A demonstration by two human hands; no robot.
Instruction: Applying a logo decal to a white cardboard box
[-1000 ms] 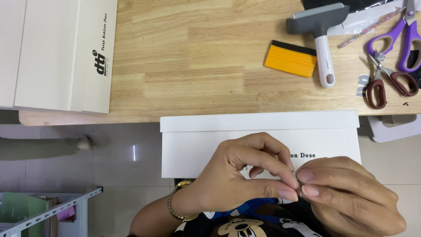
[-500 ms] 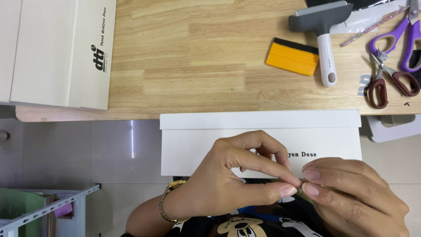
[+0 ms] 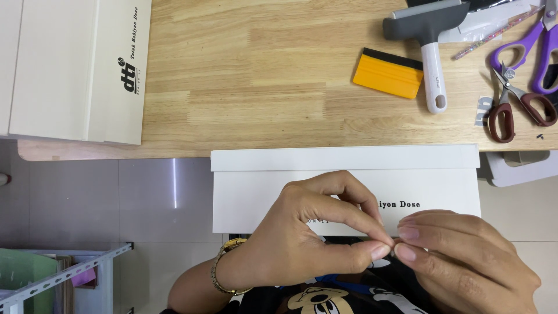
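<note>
Right, head view: both hands meet low in the frame, just in front of a white box point(image 3: 349, 174) that sits at the near edge of the wooden surface point(image 3: 261, 75). The left hand point(image 3: 308, 244), gold bracelet point(image 3: 224, 270) on its wrist, has thumb and forefinger pressed together at the tips. The right hand point(image 3: 465, 261) comes in from the other side, its fingers pinched too, tips touching the left's. Something tiny sits between those fingertips, too small to tell what it is.

Up on the surface: a yellow scraper point(image 3: 387, 72) with a black edge, a grey and white squeegee point(image 3: 430, 40) just beside it, then 2 pairs of scissors, brown-handled point(image 3: 514, 107) and purple-handled point(image 3: 535, 40), at the far right. A cream box point(image 3: 75, 70) lies at the left end. A metal rack point(image 3: 64, 279) stands on the tiled floor point(image 3: 116, 203), lower left.
</note>
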